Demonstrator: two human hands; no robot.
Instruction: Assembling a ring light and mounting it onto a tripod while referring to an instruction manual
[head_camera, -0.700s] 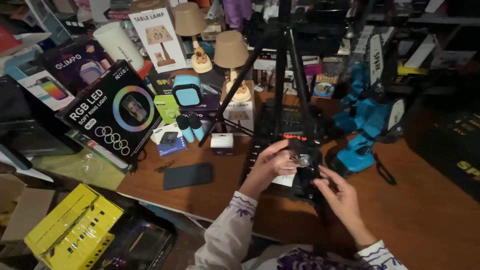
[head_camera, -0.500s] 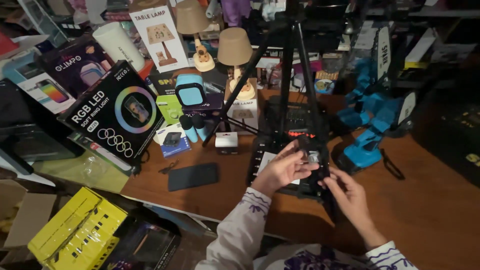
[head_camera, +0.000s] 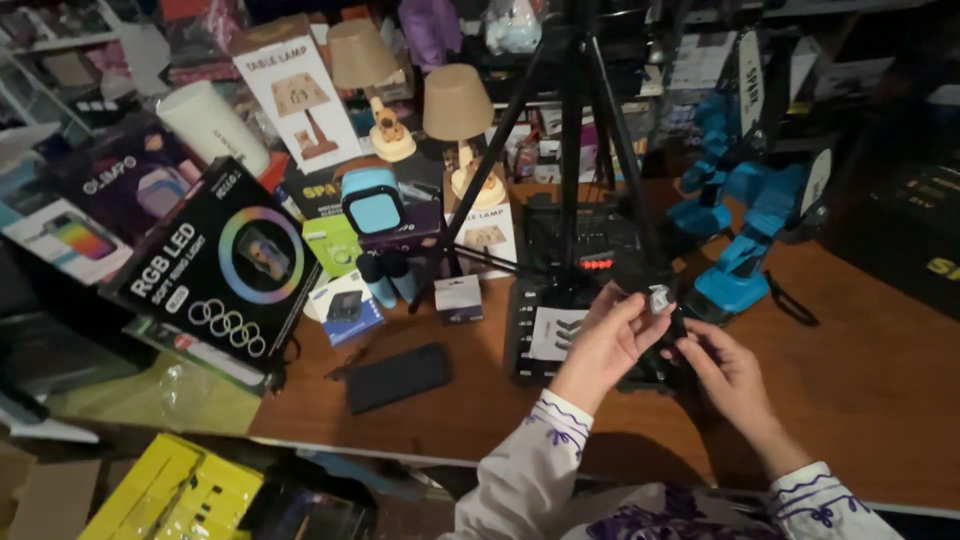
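**Two hands working a small gadget over the desk**

The left hand (head_camera: 605, 345) is pinching a small grey-and-black clip piece (head_camera: 660, 299) between thumb and fingertips, holding it just above the black flat case (head_camera: 560, 300) on the wooden table (head_camera: 880, 380). The right hand (head_camera: 730, 375) is closing its fingers around the dark lower part of the same piece, from below and to the right. The piece is sitting between the two hands, closer to the left fingertips; its long axis is too small to tell. One black tripod (head_camera: 575, 130) is standing behind it. Two table lamps (head_camera: 458, 110) are standing farther back, and one dark phone (head_camera: 398, 377) is lying to the left.
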